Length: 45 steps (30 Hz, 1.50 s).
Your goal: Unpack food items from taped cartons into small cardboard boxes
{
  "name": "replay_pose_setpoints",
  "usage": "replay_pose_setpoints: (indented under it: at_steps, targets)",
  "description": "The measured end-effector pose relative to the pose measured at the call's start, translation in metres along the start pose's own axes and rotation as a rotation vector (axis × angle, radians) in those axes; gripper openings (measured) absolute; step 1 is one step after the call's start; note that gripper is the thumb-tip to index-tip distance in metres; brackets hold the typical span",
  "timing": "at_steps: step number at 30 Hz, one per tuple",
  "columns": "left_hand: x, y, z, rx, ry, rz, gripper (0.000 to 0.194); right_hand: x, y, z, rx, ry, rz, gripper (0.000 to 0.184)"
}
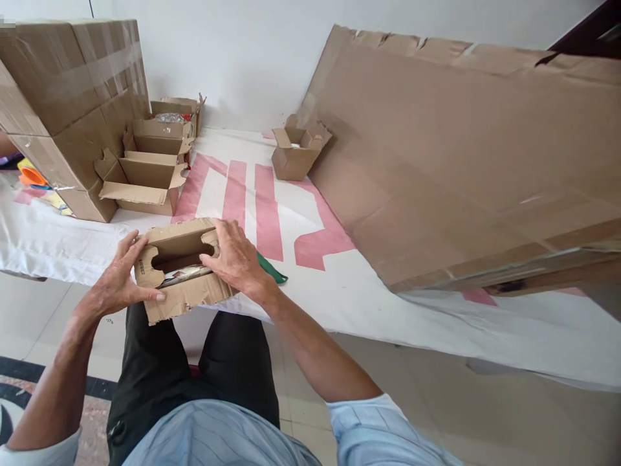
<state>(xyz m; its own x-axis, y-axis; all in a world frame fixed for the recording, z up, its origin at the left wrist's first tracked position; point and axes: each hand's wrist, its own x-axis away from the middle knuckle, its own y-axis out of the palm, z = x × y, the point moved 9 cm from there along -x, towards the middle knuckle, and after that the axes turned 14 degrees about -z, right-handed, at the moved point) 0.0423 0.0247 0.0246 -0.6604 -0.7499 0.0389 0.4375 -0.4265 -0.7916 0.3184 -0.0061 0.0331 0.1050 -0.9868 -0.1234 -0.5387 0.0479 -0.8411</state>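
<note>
A small open cardboard box (189, 294) is held between my two hands at the table's front edge, tilted toward me. My left hand (119, 278) grips its left end, thumb on the near flap and fingers at the far corner. My right hand (237, 259) grips the right end, with the thumb reaching over the opening. Inside lies a packet in clear wrapping (187, 273), partly hidden by the near flap. Something green (272, 268) lies on the table just beyond my right wrist, partly covered by it.
Several open small boxes (145, 194) line up beside a tall stack of taped cartons (104, 97) at the left. Another small open box (294, 162) stands against a large leaning cardboard box (451, 162). A white and pink cloth (359, 298) covers the table. An orange object (33, 175) lies far left.
</note>
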Motion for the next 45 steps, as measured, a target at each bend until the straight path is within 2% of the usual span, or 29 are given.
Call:
replay_pose_setpoints:
  at_steps: [3, 5, 8, 11, 15, 18, 21, 23, 26, 28, 30, 33, 36, 38, 41, 45]
  targets:
    - [0.000, 0.001, 0.008, -0.009, 0.033, -0.022, 0.138, 0.000, 0.005, 0.002, -0.022, 0.027, -0.042, 0.072]
    - [-0.001, 0.002, 0.011, -0.005, 0.040, -0.035, 0.137, 0.001, 0.000, 0.011, -0.154, -0.003, -0.025, 0.063]
    - [-0.002, 0.001, 0.012, -0.012, 0.033, -0.037, 0.133, -0.002, -0.011, 0.037, -0.487, -0.044, -0.016, 0.052]
    - [-0.006, -0.001, 0.012, -0.033, 0.013, -0.022, 0.124, -0.006, -0.014, 0.073, -0.718, -0.005, -0.013, 0.046]
    - [-0.013, -0.007, 0.010, -0.039, 0.001, -0.012, 0.116, -0.010, -0.001, 0.109, -0.738, 0.088, 0.028, 0.046]
    - [-0.020, -0.014, 0.007, -0.023, 0.007, -0.010, 0.115, -0.010, 0.023, 0.118, -0.697, 0.147, 0.030, 0.055]
    - [-0.028, -0.021, 0.002, -0.002, 0.018, -0.019, 0.117, -0.011, 0.043, 0.113, -0.646, 0.135, 0.007, 0.049]
    - [-0.031, -0.024, -0.001, 0.013, 0.024, -0.031, 0.119, -0.010, 0.044, 0.107, -0.588, 0.091, 0.041, 0.043]
    - [-0.029, -0.023, 0.000, 0.025, 0.060, -0.060, 0.115, -0.001, 0.023, 0.091, -0.420, -0.012, 0.167, 0.039]
    - [-0.024, -0.021, 0.004, 0.016, 0.086, -0.076, 0.107, 0.009, 0.001, 0.070, -0.265, -0.111, 0.277, 0.037]
    - [-0.020, -0.018, 0.009, -0.003, 0.094, -0.090, 0.099, 0.020, -0.016, 0.043, -0.122, -0.226, 0.328, 0.036]
    - [-0.018, -0.011, 0.017, -0.062, 0.074, -0.103, 0.089, 0.029, -0.019, 0.005, 0.010, -0.362, 0.204, 0.031]
    - [-0.021, -0.004, 0.025, -0.162, -0.006, -0.093, 0.066, 0.034, -0.006, -0.012, 0.059, -0.411, 0.012, 0.028]
    - [-0.023, -0.001, 0.029, -0.224, -0.055, -0.077, 0.057, 0.037, 0.001, -0.014, 0.054, -0.425, -0.064, 0.030]
    - [-0.022, 0.000, 0.037, -0.243, -0.049, -0.038, 0.054, 0.039, 0.002, -0.011, 0.025, -0.440, -0.098, 0.029]
    - [-0.012, -0.016, 0.041, -0.076, 0.033, 0.112, 0.049, 0.035, -0.002, -0.008, -0.006, -0.441, -0.124, 0.025]
